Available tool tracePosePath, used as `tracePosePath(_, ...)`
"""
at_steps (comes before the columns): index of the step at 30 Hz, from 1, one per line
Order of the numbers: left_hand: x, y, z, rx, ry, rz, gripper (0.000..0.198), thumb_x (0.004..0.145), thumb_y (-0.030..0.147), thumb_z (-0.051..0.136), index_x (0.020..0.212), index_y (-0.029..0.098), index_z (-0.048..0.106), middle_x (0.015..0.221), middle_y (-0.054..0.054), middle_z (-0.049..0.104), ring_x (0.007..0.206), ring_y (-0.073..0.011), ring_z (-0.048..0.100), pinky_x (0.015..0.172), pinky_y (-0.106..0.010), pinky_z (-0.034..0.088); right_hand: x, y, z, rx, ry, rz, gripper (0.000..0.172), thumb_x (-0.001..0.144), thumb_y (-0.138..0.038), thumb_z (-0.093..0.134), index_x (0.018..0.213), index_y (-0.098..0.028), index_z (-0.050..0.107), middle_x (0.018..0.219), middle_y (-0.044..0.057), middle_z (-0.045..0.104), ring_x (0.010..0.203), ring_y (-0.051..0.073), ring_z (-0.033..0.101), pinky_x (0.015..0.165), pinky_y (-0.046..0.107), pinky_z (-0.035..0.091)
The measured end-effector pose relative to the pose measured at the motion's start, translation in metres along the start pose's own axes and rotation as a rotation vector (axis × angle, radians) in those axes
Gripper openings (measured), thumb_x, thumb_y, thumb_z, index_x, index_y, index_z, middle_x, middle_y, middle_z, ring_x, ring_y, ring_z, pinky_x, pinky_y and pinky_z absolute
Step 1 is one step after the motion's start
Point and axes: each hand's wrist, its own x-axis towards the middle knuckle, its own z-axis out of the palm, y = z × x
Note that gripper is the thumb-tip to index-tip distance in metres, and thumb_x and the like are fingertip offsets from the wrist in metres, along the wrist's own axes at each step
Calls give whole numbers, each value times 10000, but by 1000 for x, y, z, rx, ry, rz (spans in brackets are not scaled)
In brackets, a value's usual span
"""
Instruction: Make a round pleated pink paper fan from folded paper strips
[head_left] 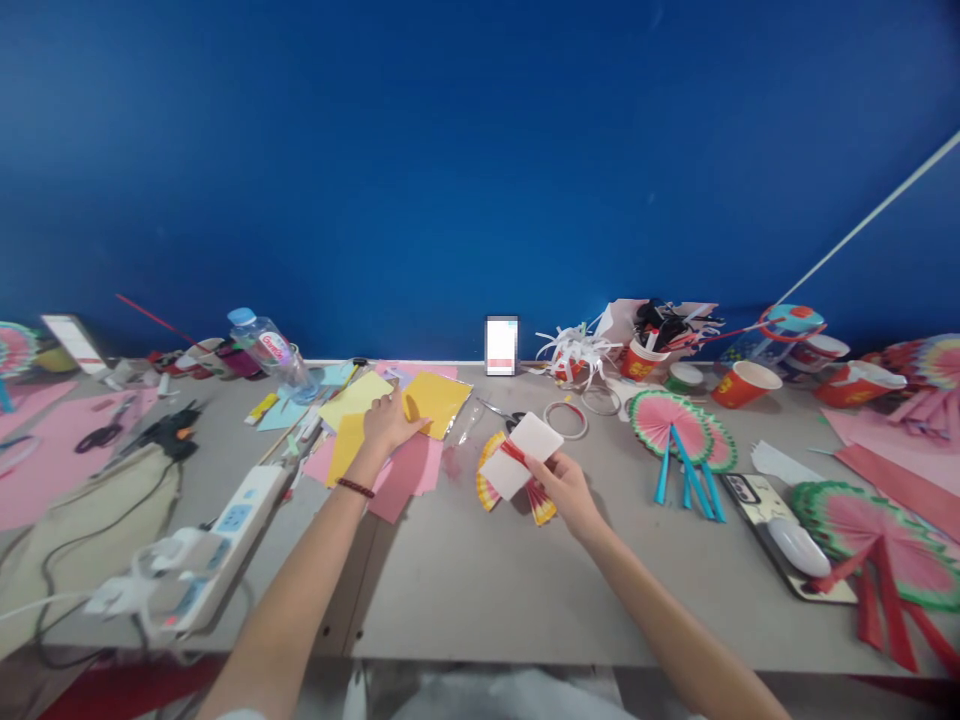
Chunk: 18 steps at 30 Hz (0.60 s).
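My left hand (388, 424) rests on a pile of coloured paper, its thumb spread away from the fingers. Yellow sheets (436, 400) lie under and beside it, with pink paper (401, 487) nearer to me. Between the thumb and fingers of my right hand (568, 492) is a white card (536, 437) with red string (513, 451) wound round its middle. Below the card, a pleated yellow and orange paper fan (488, 484) shows in part; the card and hand hide the rest. Scissors (513, 418) lie just behind the card, partly covered.
A phone (501, 346) stands against the blue wall. A power strip (229, 540), a glue gun (171, 432) and a bottle (274, 355) are on the left. Rolls of tape (565, 420), paper cups (747, 384), pink-green fans (671, 425) and a mouse (797, 546) are to the right.
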Motion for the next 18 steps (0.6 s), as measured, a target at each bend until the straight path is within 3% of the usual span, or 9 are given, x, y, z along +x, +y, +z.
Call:
tracePosePath(5,8,-1,12,-121,34,-75,904,599,511,697,1354,175,331,1198,-212,508,1091,-388,519,861,-448,415,0,-3,-1,-54,23,-37,469,671,-522,685,969,-161,662,894,77,727,854,264,666,709,354,533)
tracePosePath(7,16,-5,15,-342,101,-113,787,583,397,720,1285,205,421,1182,-169,506,1021,-337,565,820,-421,452,1,-1,-1,-50,10,-38,463,684,-518,678,975,-159,660,908,82,725,870,264,666,719,354,532)
tracePosePath(10,26,-14,16,-724,207,-116,500,654,242,612,1143,178,524,988,-90,577,826,-211,619,730,-331,495,2,5,-2,-42,-23,-33,457,705,-513,662,993,-158,659,953,92,719,891,264,665,733,353,532)
tracePosePath(13,31,-29,10,-872,273,-99,480,705,247,552,1177,179,495,968,-60,591,773,-148,614,682,-262,502,3,9,-2,-48,-42,-37,460,715,-512,655,1014,-162,655,972,93,717,894,261,666,767,369,530)
tracePosePath(16,31,-52,4,-967,366,-103,449,710,246,544,1153,182,507,1011,-64,595,849,-150,614,718,-246,504,3,11,-2,-43,-65,-49,449,721,-499,662,1018,-163,646,981,93,716,904,255,666,814,385,518)
tracePosePath(18,28,-69,3,-944,422,-189,441,697,234,552,1133,176,517,999,-73,607,851,-168,616,744,-278,509,2,13,-2,-44,-91,-49,431,736,-482,657,1028,-166,638,1005,94,710,917,247,664,831,382,511)
